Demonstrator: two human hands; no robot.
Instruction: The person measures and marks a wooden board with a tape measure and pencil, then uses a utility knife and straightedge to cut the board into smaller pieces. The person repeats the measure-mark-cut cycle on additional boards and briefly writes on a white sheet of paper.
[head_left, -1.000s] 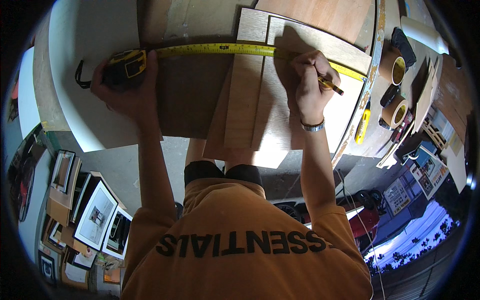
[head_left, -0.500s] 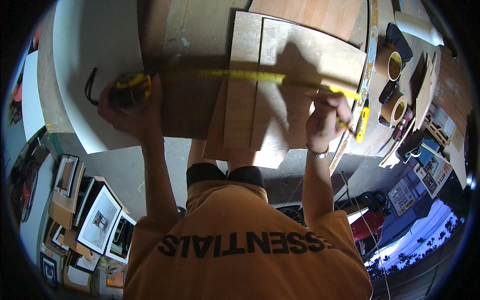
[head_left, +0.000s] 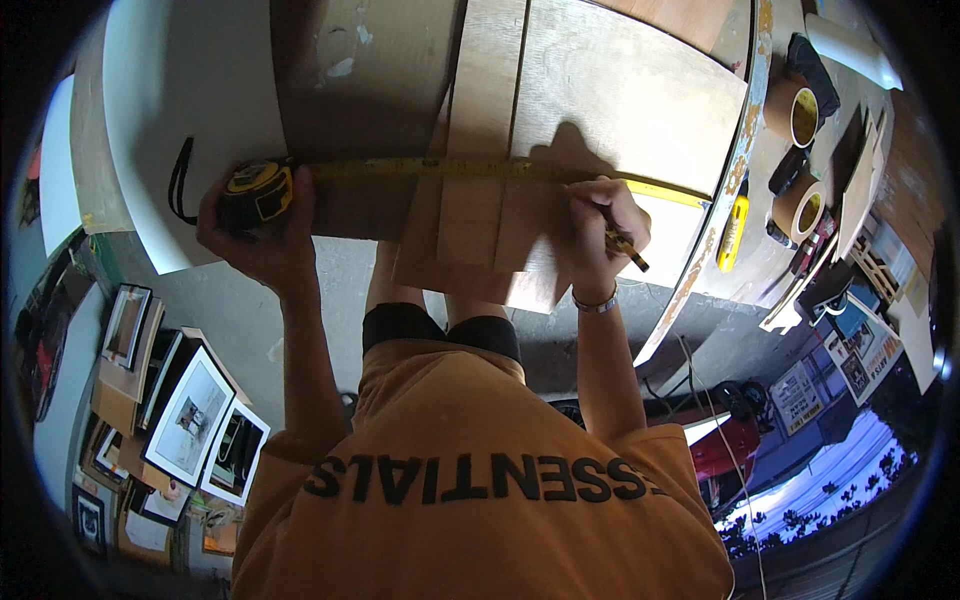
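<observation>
My left hand (head_left: 270,235) is wrapped around the black and yellow case of a tape measure (head_left: 258,192), whose black strap loops out to the left. The yellow tape blade (head_left: 410,168) runs out to the right, across a plywood board (head_left: 615,85), and reaches the paint-flecked strip at the board's right. In my right hand (head_left: 612,225) a yellow and black pencil (head_left: 628,248) is gripped, its butt pointing down to the right. That hand rests on the board just below the blade; the pencil's tip is hidden by my fingers.
A white sheet (head_left: 185,120) lies at the left of the bench. Beyond the paint-flecked strip (head_left: 735,170) are a yellow utility knife (head_left: 733,235), rolls of brown tape (head_left: 798,208) and wood offcuts (head_left: 858,185). Framed pictures (head_left: 190,410) stand low at the left.
My right hand has moved left along the blade, away from the paint-flecked strip, and come down onto the board. My left hand stays on the tape measure. The view has shifted slightly.
</observation>
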